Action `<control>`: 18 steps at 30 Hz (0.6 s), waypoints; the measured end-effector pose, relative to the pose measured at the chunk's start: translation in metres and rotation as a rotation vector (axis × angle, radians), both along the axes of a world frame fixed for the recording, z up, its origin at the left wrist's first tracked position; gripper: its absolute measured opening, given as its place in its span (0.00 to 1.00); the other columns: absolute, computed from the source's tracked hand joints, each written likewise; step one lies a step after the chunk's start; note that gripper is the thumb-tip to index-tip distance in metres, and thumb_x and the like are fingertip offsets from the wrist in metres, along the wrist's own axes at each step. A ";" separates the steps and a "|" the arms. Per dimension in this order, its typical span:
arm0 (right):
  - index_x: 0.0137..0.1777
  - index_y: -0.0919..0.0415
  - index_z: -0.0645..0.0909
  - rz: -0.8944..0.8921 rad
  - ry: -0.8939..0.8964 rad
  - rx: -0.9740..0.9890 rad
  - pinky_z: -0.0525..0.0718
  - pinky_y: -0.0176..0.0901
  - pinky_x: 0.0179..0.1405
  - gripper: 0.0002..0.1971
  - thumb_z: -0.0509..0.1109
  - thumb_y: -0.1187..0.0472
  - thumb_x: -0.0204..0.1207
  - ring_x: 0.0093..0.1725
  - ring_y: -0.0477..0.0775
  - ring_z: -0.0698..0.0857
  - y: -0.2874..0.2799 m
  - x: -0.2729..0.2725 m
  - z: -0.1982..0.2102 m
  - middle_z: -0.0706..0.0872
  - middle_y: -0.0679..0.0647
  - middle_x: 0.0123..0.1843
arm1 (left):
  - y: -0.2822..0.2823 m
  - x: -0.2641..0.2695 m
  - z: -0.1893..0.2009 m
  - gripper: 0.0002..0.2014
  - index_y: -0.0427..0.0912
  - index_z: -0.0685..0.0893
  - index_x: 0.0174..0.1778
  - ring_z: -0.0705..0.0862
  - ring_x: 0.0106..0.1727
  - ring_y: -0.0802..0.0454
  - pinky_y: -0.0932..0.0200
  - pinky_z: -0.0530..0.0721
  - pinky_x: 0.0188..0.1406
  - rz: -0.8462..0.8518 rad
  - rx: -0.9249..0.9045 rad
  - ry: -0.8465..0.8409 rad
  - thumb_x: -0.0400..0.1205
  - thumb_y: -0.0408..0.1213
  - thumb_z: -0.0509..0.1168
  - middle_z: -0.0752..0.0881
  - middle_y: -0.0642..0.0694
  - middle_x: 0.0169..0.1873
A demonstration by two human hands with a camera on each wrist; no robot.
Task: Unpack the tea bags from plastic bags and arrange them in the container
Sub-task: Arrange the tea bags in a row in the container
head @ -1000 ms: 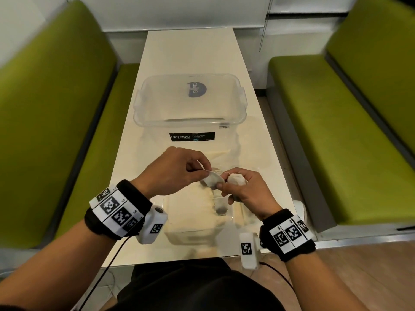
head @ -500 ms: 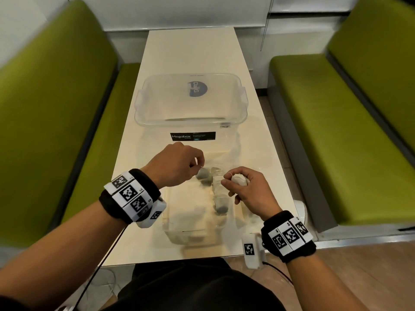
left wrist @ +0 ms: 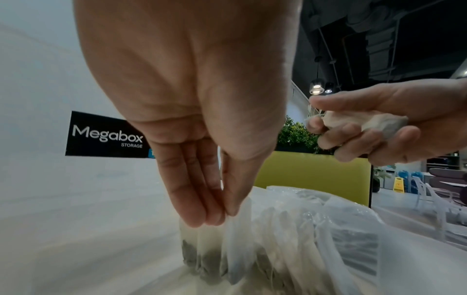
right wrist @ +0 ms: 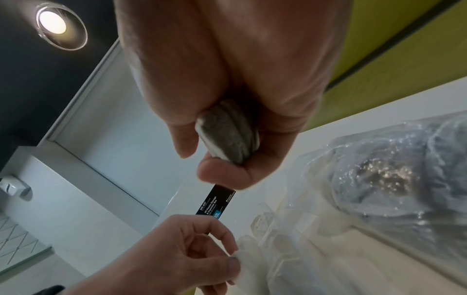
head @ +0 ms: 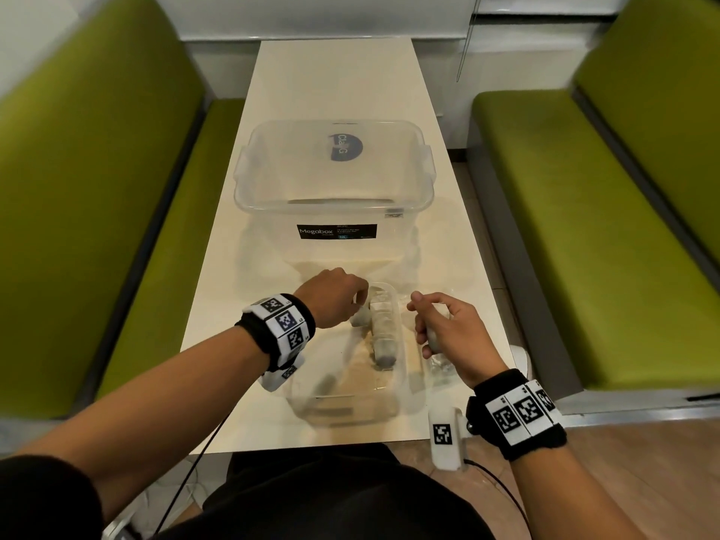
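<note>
Tea bags (head: 383,329) stand in a row along the right side of the small clear container (head: 403,378) on the near end of the surface (head: 335,91). Left hand (head: 337,302) pinches the top edge of one bag at the row's far end, fingertips (left wrist: 199,215) pressed together. Right hand (head: 448,329), just right of the container, is curled round a small stack of tea bags (right wrist: 228,131). Plastic bag (right wrist: 394,175) of more lies beside it. Big clear Megabox tub (head: 335,196) sits further back.

Olive-green seats (head: 607,212) are flanking a cream bench (head: 335,83); black-and-white checkered wristbands (head: 282,325) are showing; tea bags (left wrist: 209,257) are looking grey-white.
</note>
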State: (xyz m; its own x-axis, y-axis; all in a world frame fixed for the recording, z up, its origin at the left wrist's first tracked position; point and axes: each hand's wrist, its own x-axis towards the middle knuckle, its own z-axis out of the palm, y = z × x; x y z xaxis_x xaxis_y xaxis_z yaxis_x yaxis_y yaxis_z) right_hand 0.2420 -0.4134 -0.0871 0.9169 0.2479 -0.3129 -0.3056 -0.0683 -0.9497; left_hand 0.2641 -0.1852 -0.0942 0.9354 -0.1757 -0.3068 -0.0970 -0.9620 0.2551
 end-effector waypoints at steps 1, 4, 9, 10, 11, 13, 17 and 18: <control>0.48 0.64 0.88 -0.002 0.001 0.003 0.79 0.44 0.25 0.16 0.73 0.49 0.84 0.31 0.55 0.78 0.000 0.000 0.000 0.79 0.59 0.33 | -0.001 0.001 -0.002 0.04 0.49 0.85 0.50 0.83 0.43 0.45 0.52 0.82 0.45 -0.005 0.006 -0.005 0.84 0.37 0.66 0.90 0.46 0.46; 0.48 0.63 0.88 -0.002 0.007 0.006 0.79 0.45 0.25 0.17 0.72 0.47 0.84 0.32 0.55 0.78 0.000 0.000 0.001 0.79 0.59 0.33 | -0.002 0.005 -0.009 0.05 0.48 0.84 0.51 0.85 0.45 0.43 0.52 0.81 0.43 -0.015 0.041 -0.017 0.84 0.36 0.64 0.89 0.45 0.46; 0.48 0.60 0.88 -0.002 -0.001 0.019 0.81 0.46 0.27 0.17 0.71 0.45 0.84 0.33 0.56 0.79 -0.001 -0.002 0.002 0.79 0.58 0.33 | -0.001 0.011 -0.016 0.06 0.45 0.84 0.52 0.84 0.44 0.40 0.51 0.80 0.39 -0.018 0.123 -0.062 0.86 0.35 0.62 0.88 0.42 0.47; 0.48 0.60 0.88 -0.003 -0.003 0.024 0.82 0.46 0.28 0.18 0.71 0.44 0.84 0.34 0.56 0.79 -0.001 -0.002 0.003 0.79 0.57 0.33 | -0.001 0.011 -0.017 0.05 0.45 0.83 0.53 0.83 0.43 0.40 0.51 0.78 0.38 -0.024 0.145 -0.068 0.86 0.35 0.62 0.87 0.41 0.47; 0.49 0.59 0.88 -0.003 -0.004 0.029 0.83 0.47 0.28 0.18 0.70 0.43 0.83 0.34 0.56 0.79 -0.001 -0.003 0.003 0.79 0.57 0.34 | -0.001 0.012 -0.017 0.05 0.44 0.83 0.54 0.81 0.42 0.40 0.51 0.75 0.37 -0.030 0.167 -0.074 0.86 0.36 0.62 0.86 0.41 0.47; 0.50 0.59 0.87 0.002 -0.003 0.034 0.85 0.48 0.29 0.20 0.70 0.41 0.83 0.35 0.56 0.79 -0.001 -0.003 0.005 0.78 0.57 0.34 | -0.001 0.012 -0.018 0.04 0.44 0.81 0.55 0.78 0.40 0.41 0.51 0.72 0.37 -0.043 0.206 -0.093 0.87 0.37 0.63 0.86 0.40 0.47; 0.56 0.60 0.85 0.016 0.025 0.036 0.86 0.47 0.28 0.21 0.70 0.41 0.82 0.37 0.56 0.80 0.000 -0.002 0.008 0.79 0.56 0.35 | -0.001 0.013 -0.019 0.04 0.44 0.81 0.53 0.77 0.39 0.40 0.51 0.72 0.37 -0.047 0.221 -0.124 0.88 0.40 0.64 0.86 0.41 0.45; 0.57 0.60 0.85 0.019 0.039 0.041 0.86 0.46 0.28 0.20 0.71 0.42 0.81 0.37 0.57 0.79 0.000 -0.001 0.008 0.79 0.57 0.34 | 0.000 0.013 -0.020 0.04 0.45 0.81 0.52 0.77 0.39 0.40 0.52 0.73 0.37 -0.044 0.213 -0.121 0.88 0.41 0.65 0.86 0.41 0.45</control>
State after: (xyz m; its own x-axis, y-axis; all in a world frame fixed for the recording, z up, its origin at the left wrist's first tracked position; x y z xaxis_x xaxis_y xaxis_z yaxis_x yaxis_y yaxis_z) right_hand 0.2407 -0.4135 -0.0788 0.8991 0.2787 -0.3376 -0.3417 -0.0356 -0.9392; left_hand 0.2773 -0.1856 -0.1143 0.9605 -0.1608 -0.2273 -0.1579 -0.9870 0.0310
